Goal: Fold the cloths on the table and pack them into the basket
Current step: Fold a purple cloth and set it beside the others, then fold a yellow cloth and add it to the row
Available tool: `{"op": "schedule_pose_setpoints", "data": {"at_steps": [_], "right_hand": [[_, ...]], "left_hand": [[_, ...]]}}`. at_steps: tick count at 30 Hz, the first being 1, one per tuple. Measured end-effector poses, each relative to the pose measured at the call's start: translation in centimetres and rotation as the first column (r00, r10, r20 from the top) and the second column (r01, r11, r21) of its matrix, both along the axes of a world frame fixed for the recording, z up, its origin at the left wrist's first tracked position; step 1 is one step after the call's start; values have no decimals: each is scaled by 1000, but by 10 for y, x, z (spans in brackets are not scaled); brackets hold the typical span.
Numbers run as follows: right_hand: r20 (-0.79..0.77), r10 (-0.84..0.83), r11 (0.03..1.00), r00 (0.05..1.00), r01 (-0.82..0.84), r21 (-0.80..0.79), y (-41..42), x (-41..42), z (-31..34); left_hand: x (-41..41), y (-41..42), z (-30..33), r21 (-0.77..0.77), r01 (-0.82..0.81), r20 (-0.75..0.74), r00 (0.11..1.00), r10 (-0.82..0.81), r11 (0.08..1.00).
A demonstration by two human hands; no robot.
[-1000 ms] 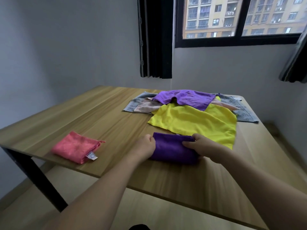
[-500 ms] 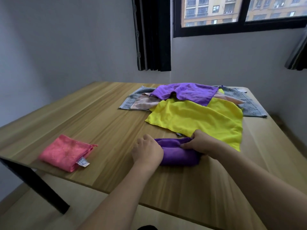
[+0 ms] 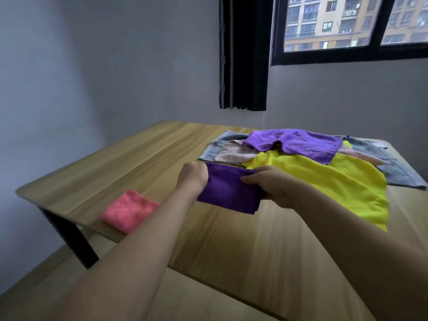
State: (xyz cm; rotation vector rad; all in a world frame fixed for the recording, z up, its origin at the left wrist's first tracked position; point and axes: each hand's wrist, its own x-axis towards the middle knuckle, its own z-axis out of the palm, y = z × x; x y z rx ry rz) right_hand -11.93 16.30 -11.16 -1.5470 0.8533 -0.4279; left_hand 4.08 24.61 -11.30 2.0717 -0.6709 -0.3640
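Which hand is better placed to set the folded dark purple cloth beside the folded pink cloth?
Left. The left hand grips the folded dark purple cloth on the side nearer the folded pink cloth; the right hand would have to cross over.

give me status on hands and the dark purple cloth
Left hand and right hand both grip folded purple cloth. Held above table. No basket visible.

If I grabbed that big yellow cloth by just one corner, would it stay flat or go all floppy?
Probably floppy. The yellow cloth lies soft and rippled over the pile, and one edge hangs off the table, so it bends easily. It looks thin, so likely light. It might also tug the purple cloth lying partly on top of it.
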Motion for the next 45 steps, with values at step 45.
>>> {"op": "schedule_pose_setpoints", "data": {"at_steps": [45], "right_hand": [[-216,-433,529,875,52,-847,-98,-26,-17]], "left_hand": [[-8,-103,11,414,177,693,574,-435,893]]}}
